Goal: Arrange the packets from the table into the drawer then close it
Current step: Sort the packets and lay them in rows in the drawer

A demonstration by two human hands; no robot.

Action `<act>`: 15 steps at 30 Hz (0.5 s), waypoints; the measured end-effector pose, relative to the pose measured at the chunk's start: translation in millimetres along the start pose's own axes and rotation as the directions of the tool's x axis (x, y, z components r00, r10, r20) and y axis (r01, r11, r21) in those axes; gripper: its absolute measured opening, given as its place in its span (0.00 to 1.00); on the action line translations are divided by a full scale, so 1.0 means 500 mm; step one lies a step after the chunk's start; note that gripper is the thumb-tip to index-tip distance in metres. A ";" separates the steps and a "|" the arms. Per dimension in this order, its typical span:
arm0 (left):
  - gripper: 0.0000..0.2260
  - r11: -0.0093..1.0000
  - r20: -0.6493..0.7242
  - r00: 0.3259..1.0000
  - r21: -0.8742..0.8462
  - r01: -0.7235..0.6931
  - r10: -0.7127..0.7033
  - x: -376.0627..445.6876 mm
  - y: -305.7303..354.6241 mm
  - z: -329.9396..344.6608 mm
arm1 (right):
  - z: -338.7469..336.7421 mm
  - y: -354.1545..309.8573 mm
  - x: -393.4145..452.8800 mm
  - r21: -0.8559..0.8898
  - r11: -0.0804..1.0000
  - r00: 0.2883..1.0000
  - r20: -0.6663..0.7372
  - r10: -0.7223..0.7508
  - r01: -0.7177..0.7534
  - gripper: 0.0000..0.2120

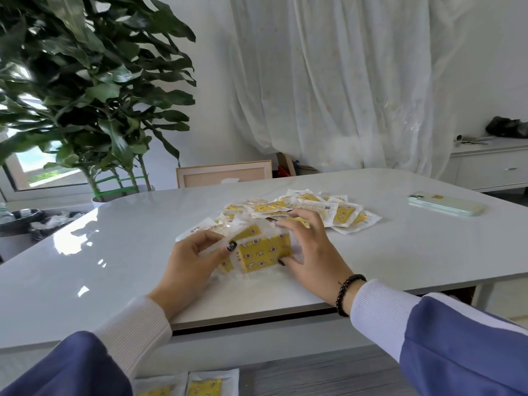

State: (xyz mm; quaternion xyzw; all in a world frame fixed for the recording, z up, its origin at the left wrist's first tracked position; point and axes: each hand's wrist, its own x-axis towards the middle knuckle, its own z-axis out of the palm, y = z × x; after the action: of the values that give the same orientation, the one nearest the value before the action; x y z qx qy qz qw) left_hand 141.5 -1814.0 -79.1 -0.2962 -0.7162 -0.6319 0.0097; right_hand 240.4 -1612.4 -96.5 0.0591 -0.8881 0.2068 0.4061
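Blue sleeves with white ribbed cuffs fill the lower corners of the view, and between them, at the very bottom, two packets (204, 384) lie already on a grey wood-grain surface under the table edge. I judge this surface to be the floor of the open drawer (314, 375), though its walls are not shown clearly.

On the white table (114, 252) both hands are busy with a small bundle of packets (257, 254). The left hand (188, 261) holds the bundle from its left side, the thumb with a dark nail pressing on top. The right hand (310, 250), with a dark bead bracelet on the wrist, curls round the right end, thumb below and fingers over the top. So both hands are clamped on this bundle, which is near the front edge of the table.

Behind the hands a loose pile of packets (323, 208) is spread on the table, many overlapping. The task seems to be at an early stage: few packets are in the drawer, most wait on the table, and the drawer is not yet closed.

Each packet is flat, with a translucent white wrapper and a yellow panel carrying small printed figures. They look thin and slippery. A phone (445, 204) lies well apart, to the right.
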 end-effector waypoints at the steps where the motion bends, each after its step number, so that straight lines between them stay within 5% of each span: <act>1: 0.07 1.000 0.026 1.000 0.017 -0.011 0.011 -0.004 0.004 0.007 | -0.005 -0.001 0.001 0.046 0.997 0.998 0.022 0.061 -0.062 0.35; 4: 0.13 1.000 0.098 0.995 -0.004 0.020 -0.019 -0.016 0.010 0.019 | -0.015 0.004 0.010 0.167 0.954 0.962 0.150 0.226 -0.250 0.38; 8: 0.12 0.999 0.194 0.980 -0.021 0.040 -0.035 -0.019 0.012 0.024 | -0.028 0.025 0.019 0.458 0.746 0.871 0.335 0.359 -0.484 0.21; 15: 0.05 0.980 0.333 0.934 -0.099 0.170 -0.128 -0.015 0.028 0.054 | -0.059 0.042 0.022 0.531 0.667 0.844 0.432 0.317 -0.523 0.13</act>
State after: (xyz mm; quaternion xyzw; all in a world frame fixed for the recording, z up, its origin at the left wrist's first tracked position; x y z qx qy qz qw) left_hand 163.4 -1792.3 -74.6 -0.3411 -0.6868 -0.6174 -0.1753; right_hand 248.0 -1580.4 -77.6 0.0137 -0.8061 0.5692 0.1612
